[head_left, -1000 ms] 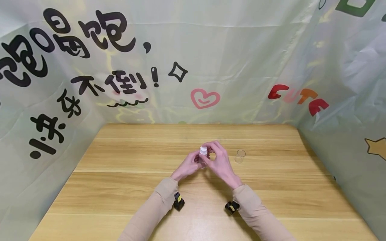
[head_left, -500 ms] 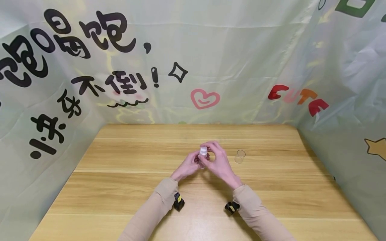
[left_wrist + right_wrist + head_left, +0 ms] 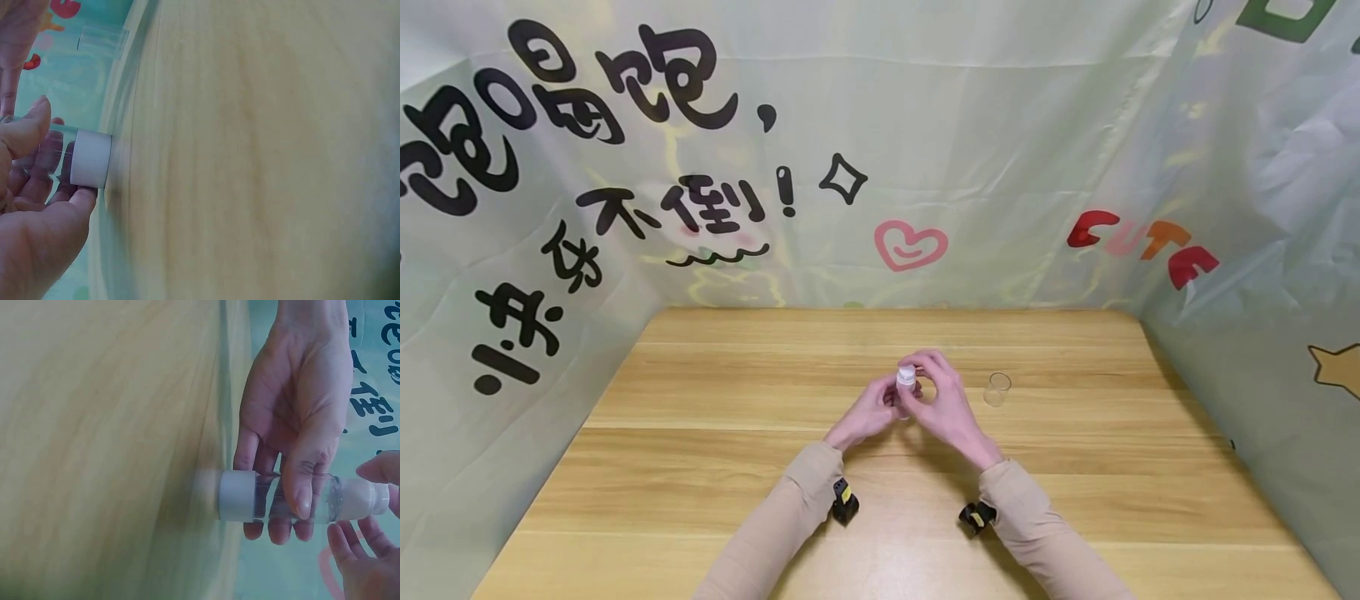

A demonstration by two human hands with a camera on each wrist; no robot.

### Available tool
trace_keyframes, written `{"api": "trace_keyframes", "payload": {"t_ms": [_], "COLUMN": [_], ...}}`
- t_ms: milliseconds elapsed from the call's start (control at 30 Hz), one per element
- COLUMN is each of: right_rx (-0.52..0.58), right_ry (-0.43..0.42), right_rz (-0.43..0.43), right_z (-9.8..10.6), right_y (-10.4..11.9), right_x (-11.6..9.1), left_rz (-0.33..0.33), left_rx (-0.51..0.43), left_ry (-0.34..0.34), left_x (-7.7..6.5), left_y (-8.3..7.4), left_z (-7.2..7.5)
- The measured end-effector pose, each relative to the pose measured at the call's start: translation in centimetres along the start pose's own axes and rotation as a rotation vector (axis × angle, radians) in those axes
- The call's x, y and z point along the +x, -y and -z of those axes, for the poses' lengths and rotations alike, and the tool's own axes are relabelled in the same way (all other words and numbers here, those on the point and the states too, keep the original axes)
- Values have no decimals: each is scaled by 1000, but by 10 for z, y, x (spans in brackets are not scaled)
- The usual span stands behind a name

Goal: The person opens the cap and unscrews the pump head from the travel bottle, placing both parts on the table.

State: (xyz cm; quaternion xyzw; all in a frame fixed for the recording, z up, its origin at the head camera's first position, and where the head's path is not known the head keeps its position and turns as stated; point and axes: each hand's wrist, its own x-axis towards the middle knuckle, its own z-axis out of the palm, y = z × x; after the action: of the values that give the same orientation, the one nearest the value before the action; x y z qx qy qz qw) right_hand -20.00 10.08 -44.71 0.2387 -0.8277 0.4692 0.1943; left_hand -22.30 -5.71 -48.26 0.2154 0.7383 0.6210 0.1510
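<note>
A small clear bottle (image 3: 324, 499) with a white base (image 3: 237, 495) and a white top (image 3: 906, 375) is held upright over the table. My left hand (image 3: 871, 406) grips its clear body, thumb on one side and fingers behind, as the right wrist view shows. Thumb and fingertips of my right hand (image 3: 943, 398) pinch the white top. In the left wrist view, the white base (image 3: 92, 159) is low, close over the wood. To the right of my hands stands a clear cap (image 3: 997, 390) on the table.
The wooden table (image 3: 700, 467) runs back to a printed cloth backdrop (image 3: 985, 150), with more cloth on both sides. A black wrist camera (image 3: 845, 502) sits under the left sleeve, another black camera (image 3: 977, 517) under the right.
Both hands stay in place around the bottle. Only the right fingers shift slightly at the white top. The clear cap has not moved.
</note>
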Motion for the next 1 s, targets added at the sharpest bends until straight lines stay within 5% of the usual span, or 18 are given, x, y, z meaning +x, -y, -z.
{"api": "trace_keyframes", "payload": {"t_ms": [1000], "right_rx": [-16], "right_ry": [-13], "right_rz": [34], "right_z": [0], "right_y": [0], "right_x": [-1], "left_rz": [-15], "left_rx": [-19], "left_ry": [6], "left_x": [1], "left_y": [2], "left_z": [0]}}
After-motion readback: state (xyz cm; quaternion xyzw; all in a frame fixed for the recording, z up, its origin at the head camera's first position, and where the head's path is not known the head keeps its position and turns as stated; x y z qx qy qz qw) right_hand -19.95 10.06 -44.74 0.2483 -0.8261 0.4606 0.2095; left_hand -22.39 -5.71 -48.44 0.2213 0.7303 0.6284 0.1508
